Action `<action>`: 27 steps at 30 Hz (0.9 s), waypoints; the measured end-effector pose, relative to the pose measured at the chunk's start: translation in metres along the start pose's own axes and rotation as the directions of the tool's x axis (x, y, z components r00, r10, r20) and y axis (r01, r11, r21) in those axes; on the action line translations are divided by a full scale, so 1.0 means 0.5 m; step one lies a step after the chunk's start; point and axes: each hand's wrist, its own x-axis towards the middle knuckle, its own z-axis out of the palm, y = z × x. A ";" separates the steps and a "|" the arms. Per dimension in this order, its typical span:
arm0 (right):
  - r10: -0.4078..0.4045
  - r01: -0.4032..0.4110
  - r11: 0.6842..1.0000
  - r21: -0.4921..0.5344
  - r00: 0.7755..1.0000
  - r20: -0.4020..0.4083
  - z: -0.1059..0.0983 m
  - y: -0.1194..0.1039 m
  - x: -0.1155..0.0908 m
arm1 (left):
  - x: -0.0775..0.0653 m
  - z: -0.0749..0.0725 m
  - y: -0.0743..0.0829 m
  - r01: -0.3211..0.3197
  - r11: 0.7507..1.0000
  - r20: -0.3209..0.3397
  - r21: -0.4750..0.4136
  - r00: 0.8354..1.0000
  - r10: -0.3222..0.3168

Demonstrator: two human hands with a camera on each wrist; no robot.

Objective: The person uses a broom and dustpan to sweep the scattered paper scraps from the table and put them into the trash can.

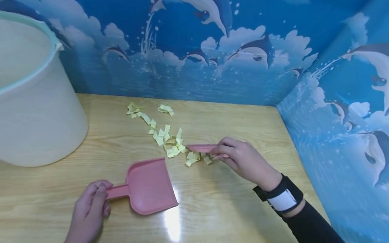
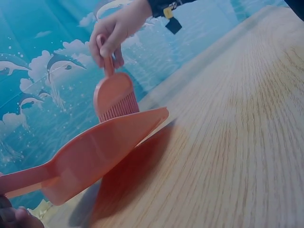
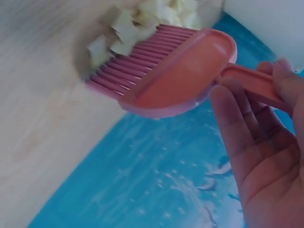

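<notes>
By its handle, my left hand [image 1: 90, 210] grips a pink dustpan [image 1: 151, 186], whose straight edge faces right in the head view. The left wrist view shows the dustpan [image 2: 102, 152] tilted, with its lip raised off the table. My right hand [image 1: 243, 161] holds a small pink hand brush [image 1: 201, 148] by the handle. In the right wrist view the bristles of the brush [image 3: 175, 78] are at several yellow paper scraps [image 3: 126, 28]. A trail of such paper scraps [image 1: 174, 149] runs from the brush toward the back left.
A large white bucket [image 1: 40, 122] with a pale green rim stands at the left of the wooden table [image 1: 235, 122]. Blue dolphin-print sheeting [image 1: 176, 69] covers the walls at the back and right. A light reflection lies on the table below the dustpan.
</notes>
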 end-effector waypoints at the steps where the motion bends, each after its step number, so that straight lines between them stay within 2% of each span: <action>1: -0.006 0.006 1.000 0.002 1.000 -0.012 -0.005 -0.006 -0.006 | 0.001 0.001 0.001 -0.001 1.000 0.002 0.003 1.000 0.001; 7: -0.023 0.022 1.000 -0.016 0.996 -0.081 -0.013 -0.019 -0.006 | 0.002 0.008 0.006 0.025 1.000 0.011 0.006 1.000 -0.025; 11: -0.032 0.033 0.999 0.013 0.998 -0.045 0.006 -0.019 0.003 | -0.001 0.016 0.005 0.004 1.000 0.016 0.009 1.000 -0.004; 14: -0.050 0.051 0.997 0.052 0.999 -0.011 0.013 -0.024 -0.006 | -0.003 0.023 0.004 -0.006 1.000 0.017 0.004 1.000 0.006; 17: -0.079 0.078 0.995 0.067 0.997 0.004 0.005 -0.035 -0.027 | -0.004 0.029 0.004 0.010 1.000 0.024 -0.004 1.000 -0.010; 20: -0.095 0.096 0.992 0.087 0.995 -0.018 -0.015 -0.048 -0.050 | -0.003 0.036 0.005 0.026 1.000 0.036 -0.005 0.999 -0.026; 23: -0.065 0.070 0.995 0.076 0.995 -0.070 -0.037 -0.052 -0.066 | -0.003 0.042 0.006 0.029 1.000 0.050 -0.003 0.998 -0.029; 27: 0.026 -0.033 0.998 -0.047 0.988 -0.153 -0.041 -0.035 -0.074 | 0.000 0.048 0.009 0.049 0.999 0.067 0.008 0.997 -0.050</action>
